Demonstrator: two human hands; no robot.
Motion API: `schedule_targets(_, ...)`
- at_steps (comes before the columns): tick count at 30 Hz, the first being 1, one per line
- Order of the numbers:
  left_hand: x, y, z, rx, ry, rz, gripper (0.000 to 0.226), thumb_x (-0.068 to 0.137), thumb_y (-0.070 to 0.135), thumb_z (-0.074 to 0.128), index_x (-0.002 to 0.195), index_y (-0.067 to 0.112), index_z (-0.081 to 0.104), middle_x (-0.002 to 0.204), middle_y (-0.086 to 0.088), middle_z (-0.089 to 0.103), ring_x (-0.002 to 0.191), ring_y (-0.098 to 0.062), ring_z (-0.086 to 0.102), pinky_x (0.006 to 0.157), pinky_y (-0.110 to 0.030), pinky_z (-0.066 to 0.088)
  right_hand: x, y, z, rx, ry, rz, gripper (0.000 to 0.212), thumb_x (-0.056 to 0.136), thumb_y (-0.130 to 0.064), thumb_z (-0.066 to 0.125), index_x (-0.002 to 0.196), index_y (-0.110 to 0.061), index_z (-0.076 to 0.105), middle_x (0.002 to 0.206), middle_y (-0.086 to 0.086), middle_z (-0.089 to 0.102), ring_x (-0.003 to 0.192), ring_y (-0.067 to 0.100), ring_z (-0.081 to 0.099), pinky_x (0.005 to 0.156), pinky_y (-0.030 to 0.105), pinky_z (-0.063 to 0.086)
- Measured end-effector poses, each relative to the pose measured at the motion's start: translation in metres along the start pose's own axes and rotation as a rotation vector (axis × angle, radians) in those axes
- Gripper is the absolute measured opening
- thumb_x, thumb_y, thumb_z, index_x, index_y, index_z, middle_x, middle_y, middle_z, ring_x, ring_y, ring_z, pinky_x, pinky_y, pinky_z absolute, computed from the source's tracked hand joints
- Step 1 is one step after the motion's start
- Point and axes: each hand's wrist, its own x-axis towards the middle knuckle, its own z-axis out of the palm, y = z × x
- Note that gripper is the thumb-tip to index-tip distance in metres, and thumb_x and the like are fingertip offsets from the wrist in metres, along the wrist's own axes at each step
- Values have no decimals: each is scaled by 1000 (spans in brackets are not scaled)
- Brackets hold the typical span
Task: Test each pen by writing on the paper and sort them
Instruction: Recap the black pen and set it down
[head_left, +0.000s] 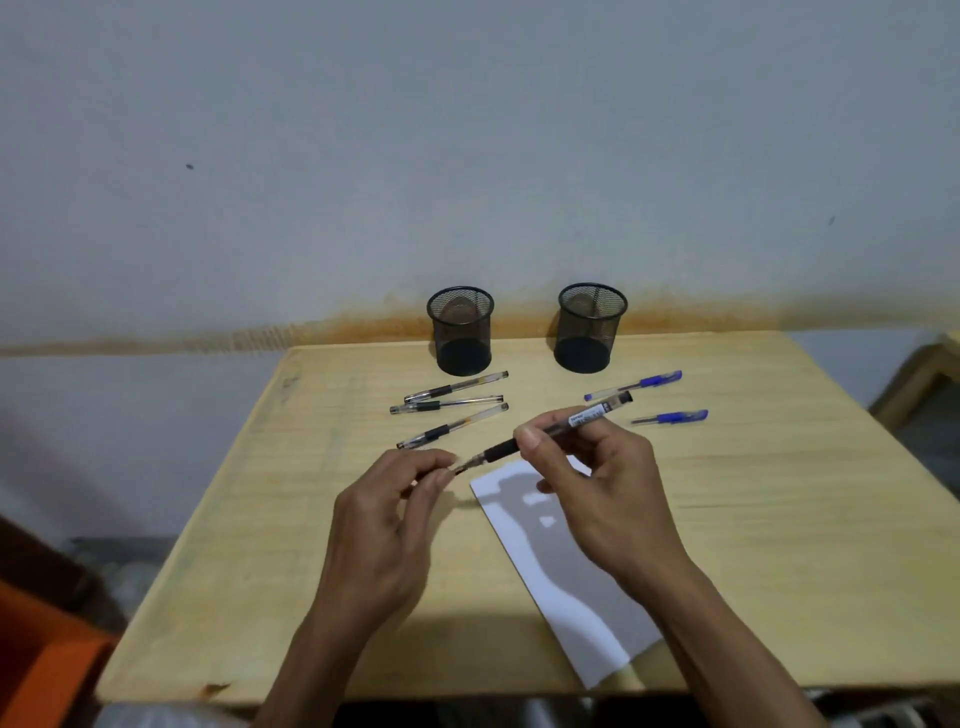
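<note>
- Two hands meet over the middle of the bench (779, 519): the right hand (602, 488) grips the barrel of a black pen (550, 428), thumb on top, and the left hand (395, 499) pinches the pen's tip end, apparently at the cap, though that part is too small to tell surely.
- Held pen's long axis runs from the left fingertips up and away toward the far right corner; its tip end points at the left hand, so the left hand is the nearer one for pulling a cap off.
- Just beneath and nearer the front edge lies the white paper (566, 582), slanted, partly shadowed by the right hand; the writing test, I judge, comes once the tip is bare.
- Toward the far edge, three black pens (449, 404) lie side by side on the left, and two blue pens (652, 395) lie on the right, all well apart from the paper.
- Against the far edge stand two black mesh cups (460, 330), upright, both seemingly without pens, so sorting looks not yet begun.
</note>
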Motion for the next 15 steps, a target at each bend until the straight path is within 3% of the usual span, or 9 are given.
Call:
schedule_targets(3, -1, 3, 3, -48, 11, 101, 15, 95, 15, 58, 100, 13, 72, 100, 8, 68, 99, -11, 66, 83, -19, 46, -7, -4, -3, -6, 26, -22, 3, 89, -26, 73, 86, -28, 73, 84, -12, 75, 83, 4, 68, 68, 44, 57)
schedule_targets(9, -2, 4, 9, -86, -3, 143, 14, 95, 11, 58, 99, 11, 71, 99, 5, 67, 98, -12, 65, 84, -24, 48, -14, -9, -9, 8, 92, -41, 14, 80, -40, 69, 85, -28, 73, 85, -11, 74, 79, 4, 66, 65, 45, 55)
schedule_targets(13, -2, 9, 9, -99, 4, 144, 14, 95, 11, 58, 99, 12, 71, 99, 6, 67, 98, -11, 65, 84, -21, 47, -15, -11, -13, 2, 121, -74, 14, 80, -41, 70, 85, -28, 73, 84, -9, 73, 74, 32, 60, 63, 50, 53)
schedule_targets(15, -1, 12, 8, -91, -2, 151, 14, 94, 11, 58, 99, 12, 71, 99, 6, 66, 98, -11, 65, 84, -20, 47, -14, -12, -13, -2, 103, -73, 12, 80, -40, 70, 85, -30, 73, 85, -6, 74, 77, 33, 60, 64, 48, 53)
